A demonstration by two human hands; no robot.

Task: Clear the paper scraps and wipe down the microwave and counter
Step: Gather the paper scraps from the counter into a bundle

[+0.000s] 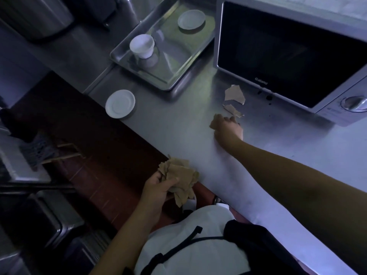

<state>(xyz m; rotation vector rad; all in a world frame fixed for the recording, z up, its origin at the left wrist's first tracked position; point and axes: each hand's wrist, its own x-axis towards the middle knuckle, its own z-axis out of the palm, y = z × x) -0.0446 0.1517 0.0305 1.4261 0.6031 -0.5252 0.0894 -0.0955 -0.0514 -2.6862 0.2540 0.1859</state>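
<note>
My left hand [158, 187] holds a crumpled bunch of brown paper scraps [180, 175] just off the front edge of the steel counter [178, 124]. My right hand [230, 130] rests on the counter, closed on a brown scrap [214, 122] that sticks out at its left. Two more torn brown scraps lie just beyond it: a larger one [234, 94] and a smaller one [232, 110], both in front of the silver microwave [288, 56]. The microwave door is shut. Dark spots mark the counter near its front.
A steel tray [164, 76] left of the microwave holds a white cup [142, 45] and a white saucer [191, 19]. Another white saucer [120, 104] sits near the counter's left edge. Red floor tiles and steel bins lie below at left.
</note>
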